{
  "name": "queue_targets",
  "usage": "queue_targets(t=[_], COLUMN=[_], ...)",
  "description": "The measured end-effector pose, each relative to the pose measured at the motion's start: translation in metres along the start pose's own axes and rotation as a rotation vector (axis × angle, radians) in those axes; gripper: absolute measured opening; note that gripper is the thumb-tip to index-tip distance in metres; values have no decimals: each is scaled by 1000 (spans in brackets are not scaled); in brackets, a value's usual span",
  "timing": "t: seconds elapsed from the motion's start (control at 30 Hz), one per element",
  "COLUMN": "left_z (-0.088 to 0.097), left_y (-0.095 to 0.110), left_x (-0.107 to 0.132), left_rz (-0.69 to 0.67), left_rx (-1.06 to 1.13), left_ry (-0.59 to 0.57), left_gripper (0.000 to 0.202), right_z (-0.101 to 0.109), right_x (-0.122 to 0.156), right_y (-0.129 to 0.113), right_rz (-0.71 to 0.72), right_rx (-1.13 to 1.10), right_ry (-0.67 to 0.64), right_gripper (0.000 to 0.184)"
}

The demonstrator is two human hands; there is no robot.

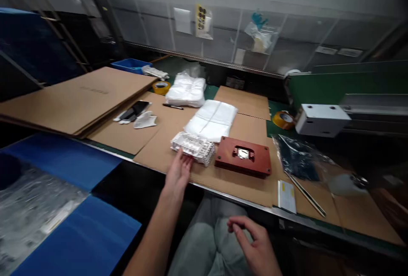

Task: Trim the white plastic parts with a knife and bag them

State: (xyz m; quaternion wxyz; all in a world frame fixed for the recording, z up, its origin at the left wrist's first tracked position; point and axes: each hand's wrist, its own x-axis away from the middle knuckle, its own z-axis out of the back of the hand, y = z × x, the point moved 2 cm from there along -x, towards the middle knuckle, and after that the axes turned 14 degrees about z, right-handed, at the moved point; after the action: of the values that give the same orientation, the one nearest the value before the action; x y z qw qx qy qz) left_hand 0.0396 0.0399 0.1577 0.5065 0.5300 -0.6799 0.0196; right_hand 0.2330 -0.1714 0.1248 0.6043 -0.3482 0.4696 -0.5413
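Observation:
My left hand (179,169) reaches to the near edge of a white plastic lattice tray (194,146), its fingertips touching that edge. The fingers are stretched out and do not wrap round the tray. Beside the tray, on the right, sits a reddish-brown fixture block (236,157) with a small silvery part (242,153) in its central recess. Over my knee, below the table edge, my right hand (251,242) has curled fingers, with thumb and index close together. Whether anything small is between them is hidden.
Behind the tray lie white bag stacks (212,118). A phone (137,111), gloves (145,120) and cardboard sheets (79,97) are on the left. Tape (283,120), a white box (322,119), a plastic bag (299,159), tweezers (307,195) and a label pad (287,196) are on the right.

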Motion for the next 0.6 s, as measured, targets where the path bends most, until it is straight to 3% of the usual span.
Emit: queue_targets(t=[0.13, 0.23, 0.3, 0.37, 0.47, 0.6], left_z=[-20, -12, 2, 20, 46, 74], left_y=[0, -5, -10, -17, -27, -39], left_x=[-23, -9, 13, 38, 71, 96], left_rz=[68, 59, 39, 24, 45, 155], left_rx=[0, 22, 55, 91, 130, 141], left_ry=[-19, -35, -61, -109, -160, -164], left_gripper=[12, 9, 9, 13, 20, 32], right_z=[96, 170, 205, 226, 241, 258], right_x=[-4, -5, -7, -12, -18, -18], right_y=[17, 47, 71, 92, 117, 131], right_rz=[-32, -76, -99, -107, -104, -108], right_rx=[423, 647, 763, 833, 878, 888], right_ry=[336, 500, 492, 414, 298, 248], right_gripper=[39, 43, 46, 47, 48, 66])
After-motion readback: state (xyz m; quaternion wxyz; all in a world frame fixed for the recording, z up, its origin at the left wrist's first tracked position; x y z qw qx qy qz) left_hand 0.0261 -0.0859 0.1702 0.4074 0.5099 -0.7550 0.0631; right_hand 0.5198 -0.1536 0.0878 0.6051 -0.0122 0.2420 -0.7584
